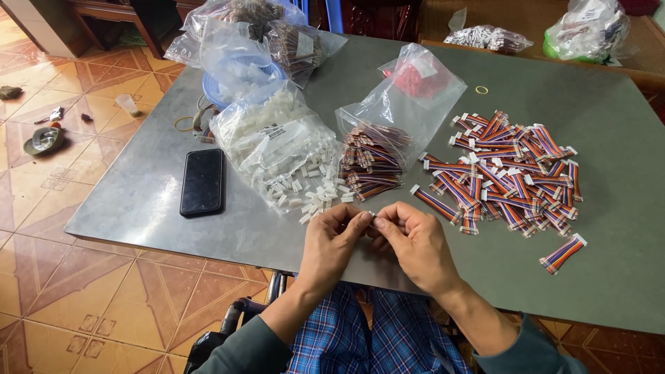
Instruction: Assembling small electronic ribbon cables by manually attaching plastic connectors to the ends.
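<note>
left hand (332,232) & right hand (409,235) pinch a small white connector (372,216) btwn fingertips at counter (138,201) edge; loose white connectors (315,194) just beyond, ribbon cable pile (512,173) to the right.

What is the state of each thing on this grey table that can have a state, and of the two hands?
Left hand: pinching a small white piece, fingertips meeting the right hand.
Right hand: pinching the same small piece.
Black flat phone: screen dark, lying flat.
Clear plastic bag of white connectors: open, connectors spilled out.
Clear plastic bag of striped wire bundles: open, bundles at its mouth.
Pile of multicoloured ribbon cables with white ends: loose, spread on the grey table.
</note>
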